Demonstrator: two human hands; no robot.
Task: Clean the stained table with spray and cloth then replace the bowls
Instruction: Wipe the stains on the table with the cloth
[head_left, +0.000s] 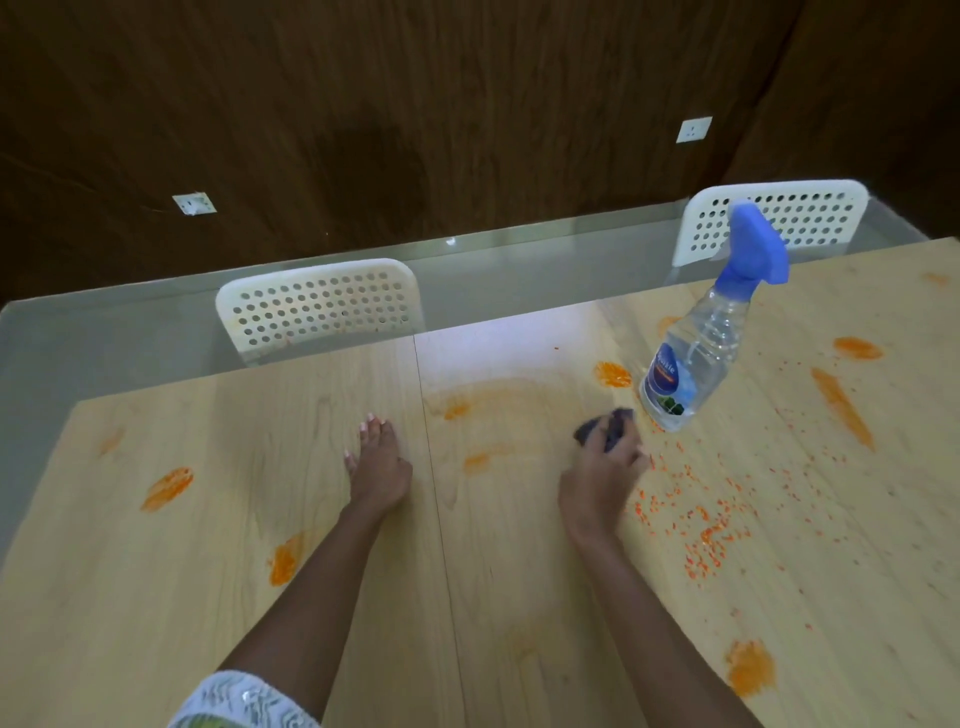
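Right hand (602, 470), center frame: fingers curled round a dark cloth (605, 428), pressing it on the table (519, 571) just beside the spray bottle (696, 353), upright at right. Left hand (376, 462) lies flat, fingers straight, holding nothing. Orange stains (167, 487) and crumbs (706, 525) all around. 2 white chairs (317, 306) along the top.

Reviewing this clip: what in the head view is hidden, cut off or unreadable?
- Dark grey cloth: mostly covered by the right hand gripping it.
- Clear spray bottle with blue trigger head: label print blurred, unreadable.
- Bowls: none in frame.
- Light wooden table: near and right edges cut off by the frame.
- Left hand: lies flat, palm hidden.
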